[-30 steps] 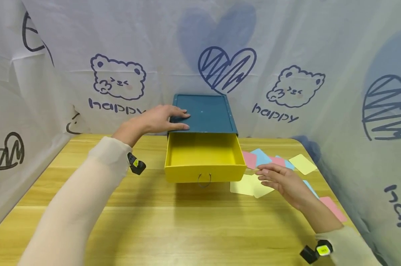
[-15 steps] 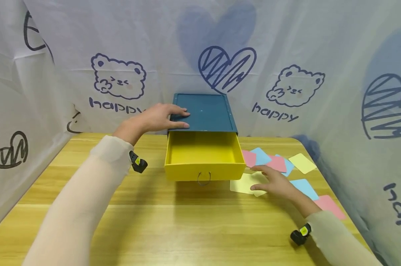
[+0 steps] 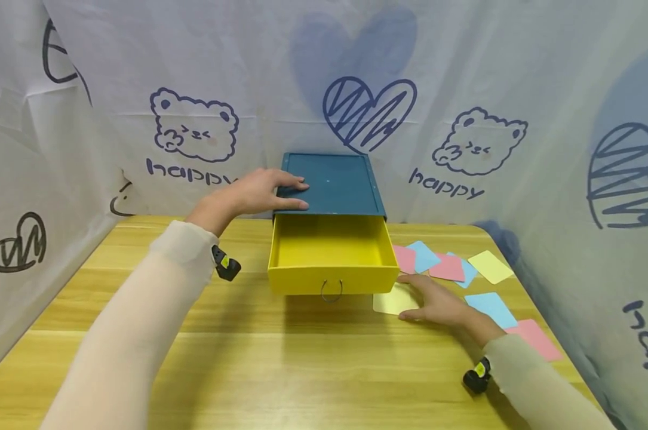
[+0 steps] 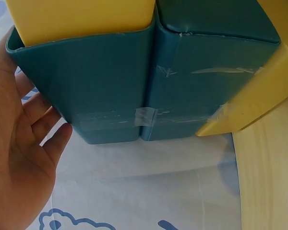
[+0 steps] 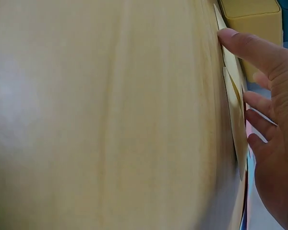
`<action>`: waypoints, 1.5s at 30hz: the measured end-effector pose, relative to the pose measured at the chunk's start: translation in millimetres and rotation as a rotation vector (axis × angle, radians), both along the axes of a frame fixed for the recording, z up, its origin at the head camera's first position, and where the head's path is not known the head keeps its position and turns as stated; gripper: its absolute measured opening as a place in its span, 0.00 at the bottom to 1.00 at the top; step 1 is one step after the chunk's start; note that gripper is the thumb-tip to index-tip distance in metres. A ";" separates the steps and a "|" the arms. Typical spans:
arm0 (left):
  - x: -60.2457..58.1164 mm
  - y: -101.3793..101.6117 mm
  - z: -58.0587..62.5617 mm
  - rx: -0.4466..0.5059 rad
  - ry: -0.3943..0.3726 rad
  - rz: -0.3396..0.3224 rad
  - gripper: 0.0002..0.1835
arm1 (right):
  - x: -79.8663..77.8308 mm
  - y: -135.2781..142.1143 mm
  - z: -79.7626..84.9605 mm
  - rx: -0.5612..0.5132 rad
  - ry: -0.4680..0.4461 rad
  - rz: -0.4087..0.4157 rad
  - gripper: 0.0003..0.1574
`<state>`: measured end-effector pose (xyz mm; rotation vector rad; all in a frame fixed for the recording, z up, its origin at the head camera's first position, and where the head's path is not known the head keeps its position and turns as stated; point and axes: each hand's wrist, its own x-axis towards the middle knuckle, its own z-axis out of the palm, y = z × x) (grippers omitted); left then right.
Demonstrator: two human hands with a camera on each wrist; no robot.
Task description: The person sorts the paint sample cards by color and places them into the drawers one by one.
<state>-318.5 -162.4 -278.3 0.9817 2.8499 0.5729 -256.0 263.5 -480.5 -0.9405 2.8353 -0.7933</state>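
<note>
My left hand (image 3: 256,191) rests on the blue-green top of a small drawer cabinet (image 3: 342,182), thumb and fingers spread over its left side. From the cabinet's front a yellow drawer (image 3: 331,280) with a thin ring handle stands pulled out, its visible inside bare. To the right of the drawer, my right hand (image 3: 442,304) reaches low over pale yellow paper cards (image 3: 387,303). In the right wrist view the thumb lies at one end of those cards (image 5: 234,115) and the fingertips sit farther along them, spread apart. The hand partly covers the cards in the head view.
Pink cards (image 3: 446,267), blue cards (image 3: 490,307) and another yellow card (image 3: 489,267) lie spread on the right of the wooden table (image 3: 302,370). A white printed cloth (image 3: 280,65) hangs behind and at both sides. Clear tape (image 4: 144,116) joins the stacked cabinet shells.
My right hand has moved left and down onto the yellow cards, its thumb and fingers spreading apart. My left hand stays on the cabinet, and the drawer has not moved.
</note>
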 end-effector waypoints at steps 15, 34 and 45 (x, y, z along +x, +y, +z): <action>2.6 -1.5 -2.4 0.006 0.018 -0.001 0.39 | 1.6 -9.3 7.2 0.083 0.018 0.001 0.53; 3.5 0.0 -4.7 -0.002 0.015 0.004 0.38 | 9.7 -2.6 26.2 0.115 -0.020 -0.014 0.56; 1.1 -0.7 -1.0 0.001 0.002 -0.006 0.39 | 16.3 16.9 78.0 0.006 -0.018 -0.082 0.53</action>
